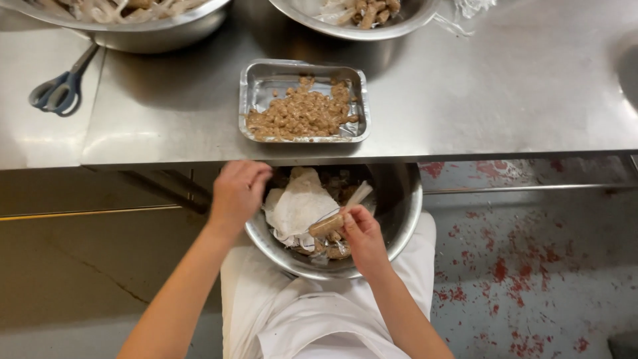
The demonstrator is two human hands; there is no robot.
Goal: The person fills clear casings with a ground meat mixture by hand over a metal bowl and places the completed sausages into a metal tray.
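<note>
Right hand (362, 234) clamped on a short brown sausage (327, 225) over the round steel lap bowl (407, 219). Left hand (238, 193) curled at its 9 o'clock rim; grip unclear. Casing looks slick, so it may slip.

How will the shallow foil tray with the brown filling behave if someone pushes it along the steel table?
The foil tray would probably slide easily, since it sits flat on the smooth steel table. Its thin, crinkled walls look likely to bend if gripped at one corner. It seems unlikely to tip, being low and wide, with the brown filling spread over its floor.
</note>
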